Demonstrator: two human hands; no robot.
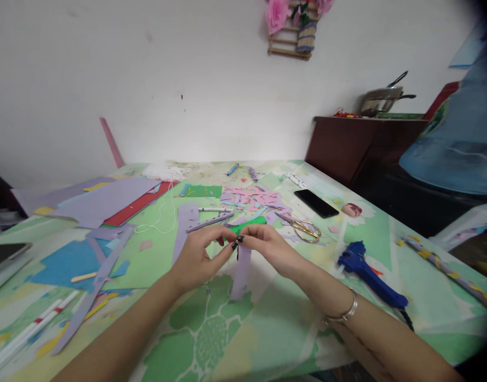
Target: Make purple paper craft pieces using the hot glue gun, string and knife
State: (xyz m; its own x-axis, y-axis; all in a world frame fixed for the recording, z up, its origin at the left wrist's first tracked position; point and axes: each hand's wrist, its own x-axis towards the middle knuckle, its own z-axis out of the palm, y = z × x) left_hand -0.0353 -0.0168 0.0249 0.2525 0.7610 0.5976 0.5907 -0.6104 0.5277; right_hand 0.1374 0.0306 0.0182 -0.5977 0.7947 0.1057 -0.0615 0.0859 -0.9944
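Both hands meet above the middle of the table. My left hand [201,254] pinches thumb and finger together at the top end of a lavender paper strip [241,276]. From the other side my right hand [267,246] closes its fingers on the same end, and the strip hangs down toward me. Just behind the fingertips lies a bright green piece [249,224], partly hidden by the hands. Gold-handled scissors [306,231] rest to the right. A purple wrapped stick [210,222] lies beyond my left hand, close to a lavender paper sheet [186,225].
A blue glue gun [373,276] and a black phone [316,203] lie to the right, with a decorated stick [446,268] farther out. Pink paper scraps [251,197] are heaped behind the hands. Purple sheets [108,199], blue paper [70,262] and white sticks [32,329] cover the left side.
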